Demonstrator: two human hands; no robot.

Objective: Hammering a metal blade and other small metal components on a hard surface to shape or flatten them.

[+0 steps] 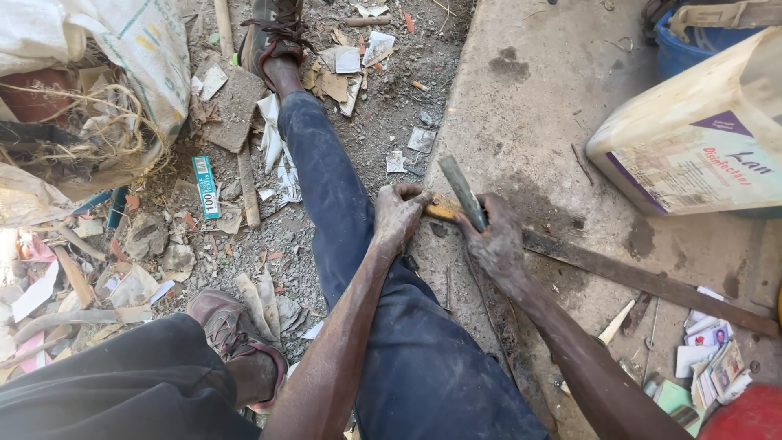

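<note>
A big cream plastic jug (692, 130) with a purple-edged label lies on the concrete. The left hand (399, 213) is closed on a yellow handle (440, 210). The right hand (494, 240) grips a grey metal bar (460, 189).

Bright, even daylight fills the view, with no hard sun patches. Shadows are soft: a faint dark band lies under the leg (326, 179) on the gravel, and another along the slab (521, 90) edge. The sack (122, 41) at the top left corner and the pale jug (692, 138) at the right are the brightest spots, close to washed out. Focus is sharp at the centre, on both hands (399, 213) and the stick (461, 191). Toward the edges things stretch and soften, and the red object (745, 415) at the bottom right corner is blurred
</note>
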